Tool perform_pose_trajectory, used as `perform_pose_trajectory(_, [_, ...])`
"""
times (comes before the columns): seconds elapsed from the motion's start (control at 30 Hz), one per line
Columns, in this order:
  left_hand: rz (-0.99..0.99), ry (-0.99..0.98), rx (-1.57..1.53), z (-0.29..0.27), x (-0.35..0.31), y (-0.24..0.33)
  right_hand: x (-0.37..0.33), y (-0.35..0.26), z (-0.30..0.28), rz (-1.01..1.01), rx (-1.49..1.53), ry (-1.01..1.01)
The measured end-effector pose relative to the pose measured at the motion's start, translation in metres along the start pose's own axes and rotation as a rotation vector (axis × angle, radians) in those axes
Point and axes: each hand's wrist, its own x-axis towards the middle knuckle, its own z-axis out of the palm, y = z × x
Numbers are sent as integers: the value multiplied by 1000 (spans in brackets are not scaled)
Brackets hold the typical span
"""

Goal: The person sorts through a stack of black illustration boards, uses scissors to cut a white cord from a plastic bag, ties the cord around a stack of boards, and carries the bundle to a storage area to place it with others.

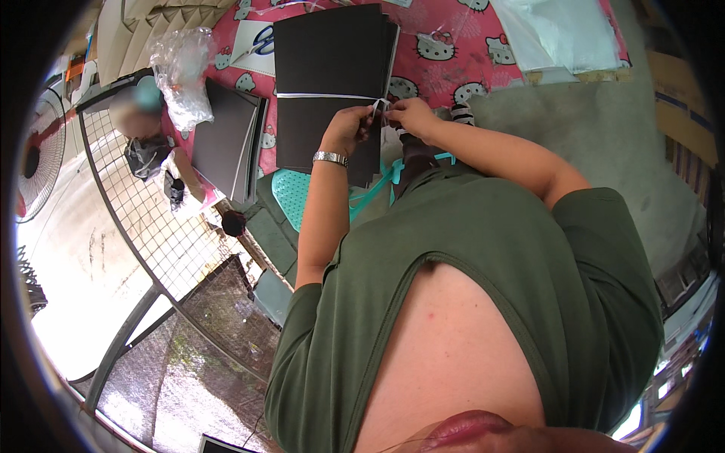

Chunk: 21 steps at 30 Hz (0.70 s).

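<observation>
A stack of large black sheets or boards [328, 57] lies on a table with a pink patterned cloth. Around its middle runs a thin white ribbon [325, 96], bunched into a knot or loop by the stack's right edge. My left hand [350, 130], with a metal watch at the wrist, is closed on the ribbon at that spot. Just to its right, my right hand [411, 118] pinches the ribbon too, fingertips close to the left hand's. The exact form of the knot is partly hidden by my fingers.
Blue-handled scissors [263, 39] lie left of the stack. Another dark stack [219, 140] and crumpled clear plastic [185, 83] are farther left. Clear plastic sheets [563, 34] lie at the far right. A teal perforated plastic seat [298, 198] is below the table edge. Another person sits beyond wire mesh.
</observation>
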Motion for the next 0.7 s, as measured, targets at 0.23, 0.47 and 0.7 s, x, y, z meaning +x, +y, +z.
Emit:
perform_pose_trajectory(0.23, [-24, -61, -192, -4, 16, -3, -9, -5, -5, -634, -920, 201])
perform_pose_trajectory(0.47, [-1, -84, -212, 1, 17, -1, -14, -26, 1, 19, -4, -27])
perform_pose_trajectory(0.7, [-12, -138, -266, -1, 19, -3, -34, -21, -6, -282, -557, 79])
